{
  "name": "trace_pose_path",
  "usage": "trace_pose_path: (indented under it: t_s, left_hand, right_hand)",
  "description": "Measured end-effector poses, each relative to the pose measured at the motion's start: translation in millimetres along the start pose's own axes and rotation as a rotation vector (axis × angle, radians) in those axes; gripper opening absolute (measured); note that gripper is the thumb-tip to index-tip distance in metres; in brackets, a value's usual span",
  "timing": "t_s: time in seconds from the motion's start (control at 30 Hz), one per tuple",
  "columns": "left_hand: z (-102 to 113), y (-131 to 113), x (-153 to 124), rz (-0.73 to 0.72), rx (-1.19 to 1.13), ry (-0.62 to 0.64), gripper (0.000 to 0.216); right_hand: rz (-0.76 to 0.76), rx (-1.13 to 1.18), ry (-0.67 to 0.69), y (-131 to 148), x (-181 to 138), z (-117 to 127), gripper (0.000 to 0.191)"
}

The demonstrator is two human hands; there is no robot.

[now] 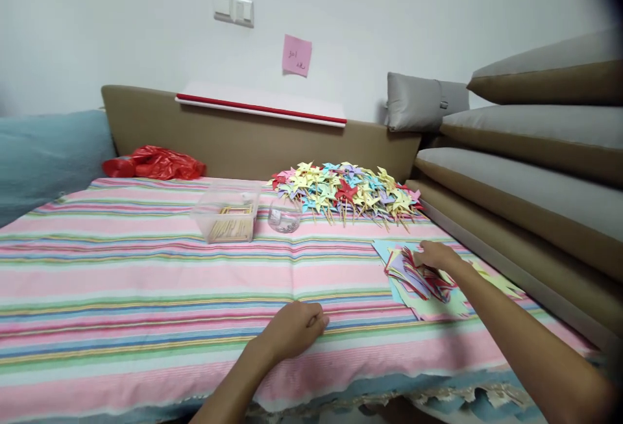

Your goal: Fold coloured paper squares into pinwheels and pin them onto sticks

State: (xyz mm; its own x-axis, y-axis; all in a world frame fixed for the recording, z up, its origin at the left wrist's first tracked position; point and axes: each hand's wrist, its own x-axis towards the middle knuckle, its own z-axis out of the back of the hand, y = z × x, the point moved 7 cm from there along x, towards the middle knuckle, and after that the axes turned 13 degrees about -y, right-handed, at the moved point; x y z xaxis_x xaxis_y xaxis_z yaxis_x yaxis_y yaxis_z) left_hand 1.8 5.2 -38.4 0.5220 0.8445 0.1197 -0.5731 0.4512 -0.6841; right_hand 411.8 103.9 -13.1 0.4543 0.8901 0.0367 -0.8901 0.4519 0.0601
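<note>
My left hand [294, 328] rests low on the striped cloth [160, 287] near its front edge. Its fingers are curled into a fist, and whatever it may hold is hidden. Off to the right, my right hand [437, 257] reaches onto a loose pile of coloured paper squares [413, 278], red, purple and yellow. The fingertips are pressed together on the pile's upper edge, at a piece of paper I see only partly. Beneath the pile lie larger pale green and blue sheets [428, 310] with cut, jagged edges.
Finished paper pinwheels [345, 190] on sticks are heaped at the back. Left of them stand a round clear container [284, 217] and a clear plastic box [228, 216] with wooden sticks. A red plastic bag [156, 163] lies back left; stacked cushions [525, 171] border the right side.
</note>
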Motion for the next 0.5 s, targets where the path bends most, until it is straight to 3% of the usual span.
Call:
trace_pose_path:
  t_s: [0.3, 0.5]
  left_hand:
    - [-6, -2, 4, -0.016, 0.055, -0.017, 0.036]
    - [-10, 0, 0, 0.009, 0.02, -0.041, 0.036]
  right_hand:
    - [-0.065, -0.013, 0.077, 3, 17, -7, 0.031]
    - [-0.137, 0.114, 0.187, -13, 16, -11, 0.031]
